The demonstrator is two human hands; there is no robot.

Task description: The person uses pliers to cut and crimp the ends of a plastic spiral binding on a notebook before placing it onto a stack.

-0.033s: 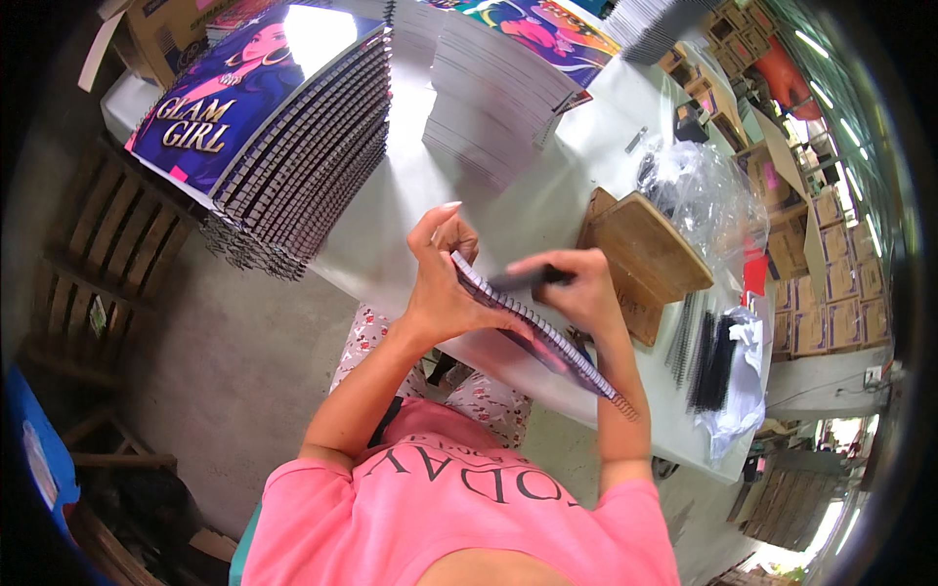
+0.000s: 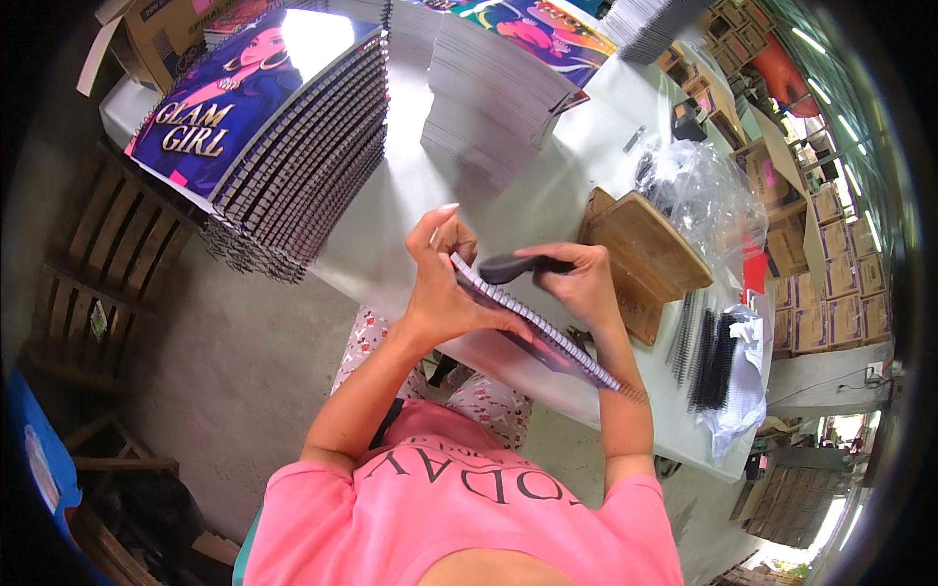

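My left hand (image 2: 435, 288) grips a spiral-bound notebook (image 2: 528, 337) by its upper end, thumb on one side and fingers on the other. The notebook is tilted, its bound edge up and slanting down to the right. A length of loose wire coil (image 2: 628, 390) sticks out past its lower right end, close to my right forearm. In my right hand (image 2: 583, 280) is a dark, slim-handled tool (image 2: 513, 267) with a wider rounded end; its exact kind is unclear. That wide end lies along the coil near my left fingers; whether it touches cannot be told.
A tall stack of spiral notebooks (image 2: 303, 156) stands at the far left of the white table (image 2: 391, 230), beside stacked paper (image 2: 484, 107). On the right are a wooden stand (image 2: 653, 239), a clear plastic bag (image 2: 699, 181) and black coils (image 2: 713, 366). Cartons (image 2: 826, 317) are piled beyond.
The dark tool, blurred earlier, has shifted slightly left and up along the bound edge and shows more clearly. My right hand has risen a little; the left keeps its grip.
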